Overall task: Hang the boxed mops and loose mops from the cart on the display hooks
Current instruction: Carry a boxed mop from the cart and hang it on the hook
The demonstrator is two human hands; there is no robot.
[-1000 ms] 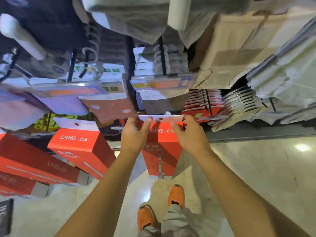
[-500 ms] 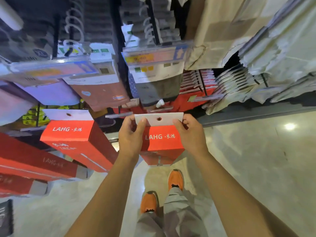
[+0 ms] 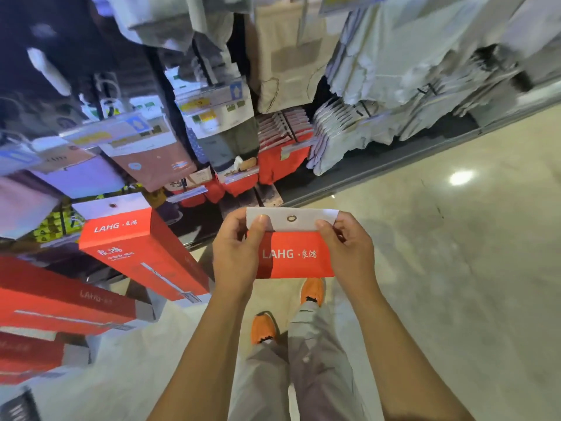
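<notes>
Boxed mop (image 3: 293,256), long axis pointing floorward at frame centre, is pinched by left grip (image 3: 236,247) and right grip (image 3: 349,247) at its tab, eyelet (image 3: 291,218) well below the display hooks (image 3: 290,127).

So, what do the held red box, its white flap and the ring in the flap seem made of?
Red box: likely printed cardboard, smooth, slightly glossy, with crisp folded edges. White flap: seemingly the same card, unprinted, matte. Ring: perhaps a metal eyelet, since it glints; too small to confirm.
</notes>
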